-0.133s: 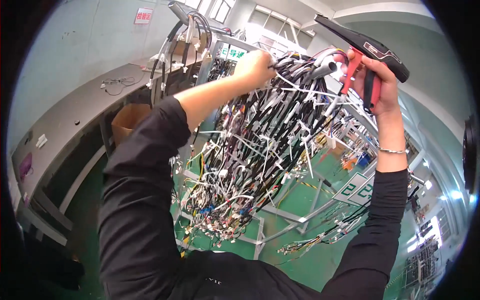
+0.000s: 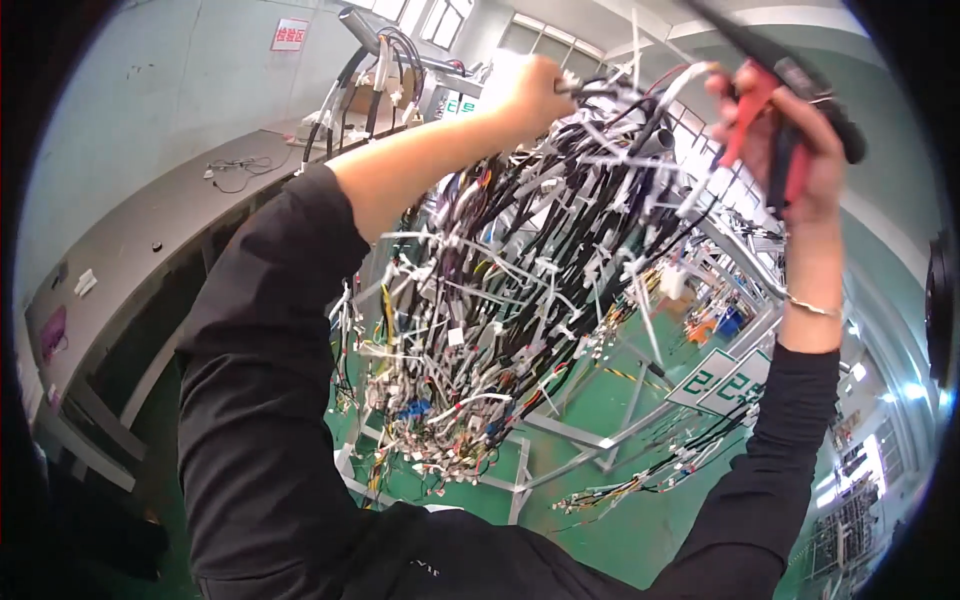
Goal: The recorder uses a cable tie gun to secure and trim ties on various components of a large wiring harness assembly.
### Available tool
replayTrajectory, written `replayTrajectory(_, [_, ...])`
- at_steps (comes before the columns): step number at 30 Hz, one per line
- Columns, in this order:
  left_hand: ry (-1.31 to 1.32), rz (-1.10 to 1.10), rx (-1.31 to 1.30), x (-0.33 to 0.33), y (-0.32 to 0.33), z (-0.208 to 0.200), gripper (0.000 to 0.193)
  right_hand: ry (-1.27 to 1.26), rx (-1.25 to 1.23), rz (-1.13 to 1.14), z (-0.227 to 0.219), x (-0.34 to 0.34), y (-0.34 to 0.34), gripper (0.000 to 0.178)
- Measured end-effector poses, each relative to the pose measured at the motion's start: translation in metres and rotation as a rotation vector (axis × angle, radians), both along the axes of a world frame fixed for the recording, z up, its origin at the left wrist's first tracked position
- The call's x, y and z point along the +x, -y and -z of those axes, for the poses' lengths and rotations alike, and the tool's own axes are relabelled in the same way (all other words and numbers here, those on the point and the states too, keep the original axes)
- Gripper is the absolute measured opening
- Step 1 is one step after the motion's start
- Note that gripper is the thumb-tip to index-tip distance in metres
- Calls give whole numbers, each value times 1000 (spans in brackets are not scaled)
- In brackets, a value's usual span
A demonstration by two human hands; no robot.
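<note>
My left hand is raised at the top middle, closed around the upper end of a wire harness bundle. Below it hangs a thick mass of black and white wires with many white cable ties and connectors. To the right, my right hand grips a black and red cable tie gun, blurred by motion, its long black nose pointing up and left. The fingertips of that hand are close to a white cable; whether they touch it I cannot tell. A grey metal tube end shows among the wires.
A long grey bench runs along the left wall with a thin coiled cable on it. Another grey tube carries hanging harnesses at the back left. Green-lettered sign plates and a metal frame stand low over the green floor.
My left hand has risen and moved slightly right, lifting the top of the wire bundle. My right hand has shifted right with the cable tie gun, and the hanging wires have swung.
</note>
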State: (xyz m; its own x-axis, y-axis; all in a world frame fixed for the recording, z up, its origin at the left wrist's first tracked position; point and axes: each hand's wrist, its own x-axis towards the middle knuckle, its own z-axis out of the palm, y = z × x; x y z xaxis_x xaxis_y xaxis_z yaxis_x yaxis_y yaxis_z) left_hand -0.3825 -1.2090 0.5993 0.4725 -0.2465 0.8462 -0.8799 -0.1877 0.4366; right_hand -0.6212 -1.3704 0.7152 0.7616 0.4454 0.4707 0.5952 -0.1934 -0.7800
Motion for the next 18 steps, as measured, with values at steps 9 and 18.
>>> replayTrajectory(9, [-247, -89, 196, 23, 36, 1, 35, 93, -100, 159, 19, -31, -15, 36])
replayTrajectory(18, [-502, 229, 276, 28, 14, 29, 42, 144, 190, 2, 98, -93, -7, 56])
